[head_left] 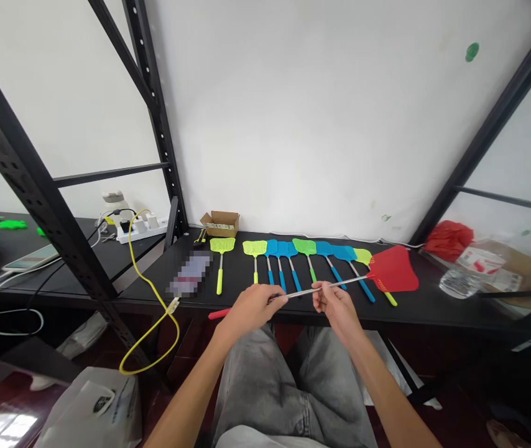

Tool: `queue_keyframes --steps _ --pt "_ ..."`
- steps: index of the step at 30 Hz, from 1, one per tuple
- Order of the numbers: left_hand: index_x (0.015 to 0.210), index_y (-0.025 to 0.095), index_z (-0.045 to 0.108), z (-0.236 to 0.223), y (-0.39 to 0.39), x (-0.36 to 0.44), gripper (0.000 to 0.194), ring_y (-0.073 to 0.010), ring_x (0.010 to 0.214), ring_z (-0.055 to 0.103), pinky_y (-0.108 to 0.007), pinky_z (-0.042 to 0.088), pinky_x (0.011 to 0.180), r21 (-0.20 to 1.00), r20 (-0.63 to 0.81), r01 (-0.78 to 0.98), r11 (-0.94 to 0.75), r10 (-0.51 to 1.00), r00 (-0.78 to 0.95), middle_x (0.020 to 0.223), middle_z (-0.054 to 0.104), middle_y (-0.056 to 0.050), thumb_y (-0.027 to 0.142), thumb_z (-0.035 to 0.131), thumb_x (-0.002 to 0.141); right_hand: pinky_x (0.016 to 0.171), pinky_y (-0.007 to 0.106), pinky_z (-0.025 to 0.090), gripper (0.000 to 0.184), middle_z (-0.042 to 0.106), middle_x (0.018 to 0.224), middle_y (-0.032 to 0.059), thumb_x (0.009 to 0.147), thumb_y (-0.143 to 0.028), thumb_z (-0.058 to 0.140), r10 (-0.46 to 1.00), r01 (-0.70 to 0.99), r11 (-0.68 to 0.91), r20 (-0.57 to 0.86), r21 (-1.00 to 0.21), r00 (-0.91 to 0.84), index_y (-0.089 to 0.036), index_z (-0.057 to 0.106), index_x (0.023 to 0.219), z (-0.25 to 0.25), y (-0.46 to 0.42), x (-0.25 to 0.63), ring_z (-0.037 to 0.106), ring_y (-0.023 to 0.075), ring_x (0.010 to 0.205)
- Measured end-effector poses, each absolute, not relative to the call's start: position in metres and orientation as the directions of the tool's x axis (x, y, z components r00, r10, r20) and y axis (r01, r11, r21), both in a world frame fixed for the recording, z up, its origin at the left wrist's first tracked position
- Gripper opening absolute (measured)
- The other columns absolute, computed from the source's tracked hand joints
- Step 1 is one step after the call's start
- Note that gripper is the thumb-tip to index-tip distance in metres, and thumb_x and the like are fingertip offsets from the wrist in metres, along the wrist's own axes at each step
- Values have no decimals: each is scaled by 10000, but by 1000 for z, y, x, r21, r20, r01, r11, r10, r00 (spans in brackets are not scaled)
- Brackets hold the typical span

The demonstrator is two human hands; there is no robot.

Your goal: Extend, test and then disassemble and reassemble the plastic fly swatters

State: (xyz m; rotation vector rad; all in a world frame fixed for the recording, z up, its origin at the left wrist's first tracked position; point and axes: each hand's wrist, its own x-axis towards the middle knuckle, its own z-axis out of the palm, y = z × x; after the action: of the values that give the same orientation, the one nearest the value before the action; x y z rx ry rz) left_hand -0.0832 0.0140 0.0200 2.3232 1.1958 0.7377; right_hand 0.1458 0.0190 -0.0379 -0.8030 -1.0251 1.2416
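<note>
A red fly swatter (393, 269) is held nearly level in front of me, above the shelf's front edge. Its metal rod is gripped by my left hand (257, 306) near the red handle, which pokes out to the left. Farther along the rod, the fingers of my right hand (335, 303) pinch it, with the red paddle extending to the right. Behind my hands several fly swatters lie in a row: yellow-green ones (222, 246) on the left, blue ones (286, 250) and a green one (304, 247) in the middle, and another yellow-green one partly hidden by the red paddle.
On the black shelf (153, 277) stand a small cardboard box (221, 224) and a blurred-out phone with a yellow cable (153, 289). A power strip (142, 229) lies at left. Black metal posts (36, 162) flank me. Red plastic (449, 239) and a clear bottle (459, 283) sit at right.
</note>
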Motion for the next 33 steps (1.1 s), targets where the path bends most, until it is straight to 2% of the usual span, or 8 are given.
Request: queue_keyframes --steps 7,14,26,33 --pt "918 273 731 11 13 -69 402 -173 653 554 -253 268 574 540 279 613 -577 809 516 742 676 -14 460 379 969 509 282 370 391 637 711 84 754 -540 721 981 -255 173 145 -951 127 -152 740 791 -36 5 165 525 158 598" --pt "883 255 732 16 20 -86 417 -178 716 594 -247 308 625 501 228 649 -573 810 540 789 704 -12 460 379 973 480 270 368 428 627 673 84 652 -554 794 966 -308 153 77 -939 246 -141 739 750 -31 11 180 518 157 581" --pt "803 172 712 18 38 -137 509 -149 696 545 -227 332 621 512 107 694 -506 839 534 741 659 -11 536 386 943 491 227 424 404 623 670 52 634 -533 822 933 -361 181 44 -915 357 -156 739 749 -38 23 241 547 141 616" --pt "867 186 735 13 45 -157 478 -157 725 561 -228 348 647 556 89 691 -463 859 504 785 682 -5 549 430 926 492 216 438 437 619 679 53 592 -525 848 916 -392 198 28 -899 399 -142 736 770 -40 26 256 556 142 629"
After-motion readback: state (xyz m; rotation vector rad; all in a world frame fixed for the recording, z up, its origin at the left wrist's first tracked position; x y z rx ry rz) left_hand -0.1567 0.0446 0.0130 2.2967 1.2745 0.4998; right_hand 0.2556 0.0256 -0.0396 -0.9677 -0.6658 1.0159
